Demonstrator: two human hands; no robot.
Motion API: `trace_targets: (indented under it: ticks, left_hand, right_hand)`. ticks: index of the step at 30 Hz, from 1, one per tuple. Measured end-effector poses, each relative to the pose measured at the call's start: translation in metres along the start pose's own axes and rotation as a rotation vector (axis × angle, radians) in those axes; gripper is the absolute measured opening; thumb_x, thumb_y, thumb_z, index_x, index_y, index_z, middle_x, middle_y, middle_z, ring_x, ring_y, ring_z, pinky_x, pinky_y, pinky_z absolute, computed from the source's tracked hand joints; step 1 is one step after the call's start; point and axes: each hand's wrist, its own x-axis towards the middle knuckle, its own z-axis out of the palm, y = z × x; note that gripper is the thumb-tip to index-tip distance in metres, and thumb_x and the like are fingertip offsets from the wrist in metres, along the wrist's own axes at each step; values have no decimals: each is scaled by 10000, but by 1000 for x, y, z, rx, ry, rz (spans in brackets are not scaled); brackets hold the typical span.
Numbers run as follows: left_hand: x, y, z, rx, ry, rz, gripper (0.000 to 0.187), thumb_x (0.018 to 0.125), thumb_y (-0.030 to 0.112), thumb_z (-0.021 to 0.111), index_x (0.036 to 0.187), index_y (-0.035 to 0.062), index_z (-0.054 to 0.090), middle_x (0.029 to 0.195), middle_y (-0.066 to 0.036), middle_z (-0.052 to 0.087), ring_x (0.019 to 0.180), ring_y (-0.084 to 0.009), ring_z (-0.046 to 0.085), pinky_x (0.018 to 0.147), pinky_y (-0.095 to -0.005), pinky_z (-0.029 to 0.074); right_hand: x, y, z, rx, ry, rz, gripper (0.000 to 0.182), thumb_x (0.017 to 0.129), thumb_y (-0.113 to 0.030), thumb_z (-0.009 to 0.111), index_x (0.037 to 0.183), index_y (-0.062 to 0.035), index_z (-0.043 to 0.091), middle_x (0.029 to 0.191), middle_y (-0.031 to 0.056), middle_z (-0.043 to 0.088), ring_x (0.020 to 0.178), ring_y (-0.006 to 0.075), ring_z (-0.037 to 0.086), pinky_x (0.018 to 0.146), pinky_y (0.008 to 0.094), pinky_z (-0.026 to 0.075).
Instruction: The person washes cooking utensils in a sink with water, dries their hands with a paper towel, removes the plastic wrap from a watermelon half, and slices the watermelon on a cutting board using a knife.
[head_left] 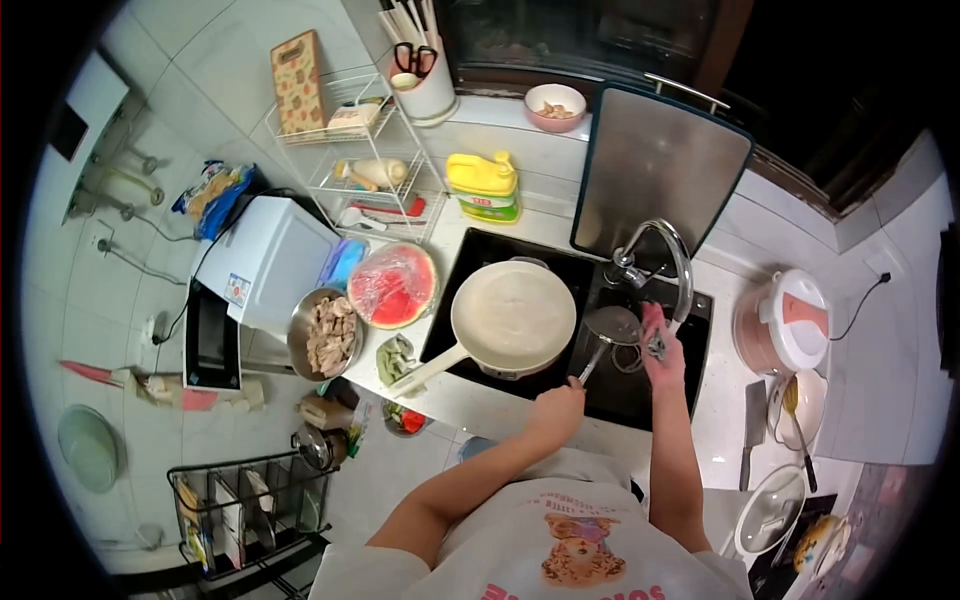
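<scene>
My left hand (pixel 557 412) is closed around the handle of a metal skimmer (pixel 612 324), whose round head lies over the right basin of the black sink (pixel 620 398). My right hand (pixel 664 362) is beside that head, under the curved faucet (pixel 684 262). Its fingers are closed on a small grey scrubber (pixel 656 346); its exact kind is hard to make out. A cream frying pan (pixel 513 312) rests over the left basin, its handle pointing toward the counter's front edge. Whether water is running cannot be seen clearly.
Left of the pan are a plastic-wrapped watermelon half (pixel 392 286) and a metal bowl of meat pieces (pixel 330 338). A cutting board (pixel 660 165) leans behind the faucet. On the right stand a pink-and-white rice cooker (pixel 785 322), a cleaver (pixel 754 415) and a pot lid (pixel 772 512).
</scene>
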Motion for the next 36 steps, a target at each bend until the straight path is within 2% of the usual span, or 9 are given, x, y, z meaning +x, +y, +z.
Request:
trace_targets:
  ticks: [3,6,11,16,19,22,25,31,36]
  left_hand:
    - [1,3,9,-6,61,2,305,959,291,482,979,7,593,646,-134,652,596,-297,668,498,-404,527]
    - [-2,6,9,1,119,9,280,949,287,504,944,21,592,633,-129,647,594,-292,668,496,-396,524]
    - [-4,0,20,-36,102,-29,283,944,297,512,928,25,586,627,-126,643,589,-302,665,492,-414,517]
    - [5,3,27,-53,-18,-125,310,961,349,474,970,58,581,669,-128,654,604,-328,662,527,-461,521]
    - [1,6,0,-107,-90,-127,292,966,333,468,987,58,564,722,-180,659,673,-368,664,575,-499,524]
    - [1,8,-4,-83,-101,-119,289,963,335,471,974,62,564,719,-183,657,672,-379,659,579,-509,520]
    - [-1,10,-10,-84,-109,-95,294,959,342,477,958,61,563,718,-182,656,670,-389,655,580,-517,515]
    - [-1,18,-20,-173,-133,-110,279,941,315,508,916,47,582,715,-210,651,686,-412,648,606,-531,513]
    - [4,14,-8,-443,-138,-100,271,917,267,544,888,4,602,775,-233,653,738,-444,630,654,-516,504]
  right_hand:
    - [13,-22,-18,-328,-118,-19,151,914,-129,585,1040,-46,578,906,64,576,761,184,557,597,262,480]
    - [-3,-7,8,-655,226,-206,196,917,-297,598,879,-106,582,747,-2,536,574,107,474,449,194,326]
    - [-24,-19,6,-692,105,-56,426,932,-528,509,718,-160,497,564,-45,387,415,96,339,378,228,212]
    - [-12,-56,-44,-1147,347,-30,123,814,-120,602,881,-18,614,713,73,613,641,170,587,597,295,483]
    - [-17,-88,-72,-882,231,15,310,742,45,639,1041,62,559,882,156,650,765,249,656,654,371,544]
    - [-4,-117,-96,-1540,567,-221,367,719,124,627,1072,89,533,901,194,639,752,268,663,608,385,559]
    - [-1,-156,-26,-1338,401,-272,145,772,-32,686,894,24,630,720,103,638,633,215,594,538,348,460]
    - [51,-228,196,-1824,359,-1041,551,755,-299,753,1101,76,545,887,166,673,704,217,644,620,333,506]
    - [113,-254,254,-2257,791,-1247,954,754,-569,694,1337,80,308,1395,284,372,1234,424,433,999,432,421]
